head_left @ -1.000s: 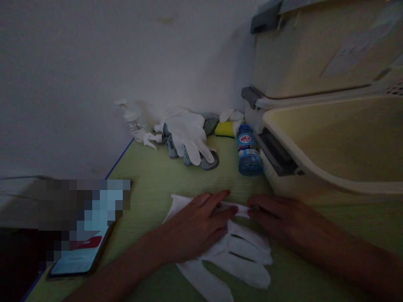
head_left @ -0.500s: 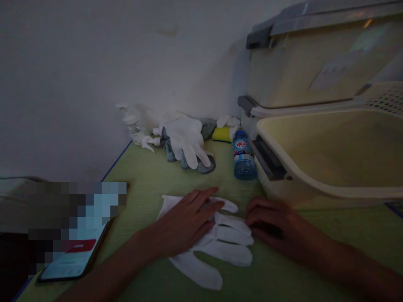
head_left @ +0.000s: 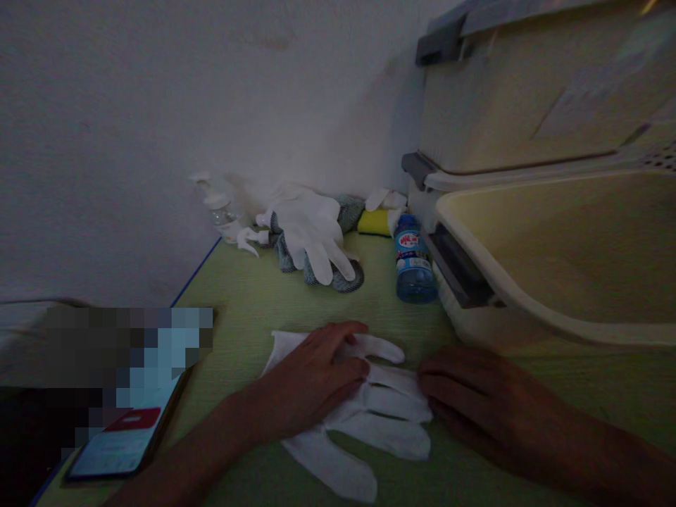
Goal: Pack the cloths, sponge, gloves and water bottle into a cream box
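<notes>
While the left hand point(head_left: 311, 380) lies flat and open on the white cotton glove point(head_left: 364, 415), whose fingertips the loosely curled, empty right hand point(head_left: 470, 401) touches, the limp fabric could bunch.

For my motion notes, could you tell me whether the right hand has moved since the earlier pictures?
Yes. The right hand has drawn back toward the person, away from the blue bottle, and now touches the white glove's fingertips.
</notes>
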The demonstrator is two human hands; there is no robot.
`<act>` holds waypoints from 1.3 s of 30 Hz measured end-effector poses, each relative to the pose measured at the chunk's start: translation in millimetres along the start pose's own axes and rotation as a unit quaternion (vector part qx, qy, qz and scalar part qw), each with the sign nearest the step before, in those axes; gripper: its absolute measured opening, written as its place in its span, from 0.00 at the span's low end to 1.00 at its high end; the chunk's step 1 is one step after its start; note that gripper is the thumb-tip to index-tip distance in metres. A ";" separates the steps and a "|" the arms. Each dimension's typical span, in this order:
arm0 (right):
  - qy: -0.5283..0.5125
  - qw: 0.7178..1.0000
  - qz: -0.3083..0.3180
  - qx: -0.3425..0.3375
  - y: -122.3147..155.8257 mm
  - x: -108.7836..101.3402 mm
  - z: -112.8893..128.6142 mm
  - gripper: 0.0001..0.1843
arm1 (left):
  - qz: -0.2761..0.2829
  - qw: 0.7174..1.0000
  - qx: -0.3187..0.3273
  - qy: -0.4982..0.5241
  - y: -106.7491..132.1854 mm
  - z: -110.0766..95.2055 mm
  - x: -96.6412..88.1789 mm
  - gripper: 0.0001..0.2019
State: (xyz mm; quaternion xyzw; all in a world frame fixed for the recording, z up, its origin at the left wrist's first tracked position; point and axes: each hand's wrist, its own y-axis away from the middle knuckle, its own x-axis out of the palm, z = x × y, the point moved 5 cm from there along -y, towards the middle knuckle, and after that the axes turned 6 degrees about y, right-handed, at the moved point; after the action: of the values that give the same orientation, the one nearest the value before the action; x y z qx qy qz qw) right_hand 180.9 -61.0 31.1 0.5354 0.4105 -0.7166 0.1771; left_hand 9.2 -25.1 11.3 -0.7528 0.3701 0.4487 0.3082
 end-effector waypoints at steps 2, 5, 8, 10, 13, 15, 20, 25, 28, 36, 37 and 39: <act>0.032 0.999 -0.001 -0.017 -1.7 -1.0 2.9 0.18 | 0.002 1.000 0.000 -0.003 -0.6 -0.3 0.0 0.06; 0.080 0.995 0.004 -0.061 -4.0 -2.0 6.7 0.16 | 0.000 1.000 0.002 -0.002 -1.1 0.1 0.1 0.07; 0.102 0.990 0.000 -0.096 -5.6 -3.5 7.2 0.18 | 0.003 1.000 0.001 0.000 -0.9 0.8 0.6 0.06; 0.102 0.991 -0.003 -0.092 -6.5 -4.5 4.8 0.19 | 0.007 1.000 0.000 0.001 -0.8 0.9 1.1 0.06; 0.094 0.992 -0.006 -0.082 -6.6 -5.0 1.5 0.20 | 0.009 1.000 0.001 -0.001 -1.0 0.4 0.9 0.06; 0.087 0.993 -0.004 -0.081 -5.4 -4.4 0.7 0.22 | 0.009 1.000 0.005 0.000 -1.3 0.2 0.7 0.06; 0.079 0.994 -0.003 -0.078 -1.3 -2.8 0.6 0.22 | 0.006 1.000 0.004 0.000 -1.0 1.2 1.0 0.07; 0.077 0.994 -0.026 -0.068 -2.8 -8.3 0.4 0.24 | 0.001 1.000 0.006 -0.007 -0.1 1.2 1.7 0.07; 0.085 0.993 -0.041 -0.073 -4.6 -11.5 1.0 0.25 | 0.003 1.000 0.008 -0.008 -0.5 0.8 1.9 0.07; 0.080 0.994 -0.012 -0.077 -3.6 -6.8 0.2 0.25 | 0.005 1.000 0.006 -0.005 -0.9 -0.4 0.6 0.07; 0.078 0.994 -0.012 -0.076 -3.2 -6.8 0.1 0.25 | 0.005 1.000 0.007 -0.004 -0.8 -0.3 0.6 0.07; 0.077 0.995 -0.007 -0.066 -1.9 -6.4 -0.7 0.24 | 0.003 1.000 0.008 -0.002 -0.6 0.2 0.7 0.07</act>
State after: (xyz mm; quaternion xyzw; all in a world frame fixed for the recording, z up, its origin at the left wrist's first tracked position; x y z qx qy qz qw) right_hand 182.4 -60.5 37.6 0.5732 0.4731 -0.6457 0.1752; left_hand 9.8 -24.8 10.7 -0.7484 0.3752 0.4480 0.3136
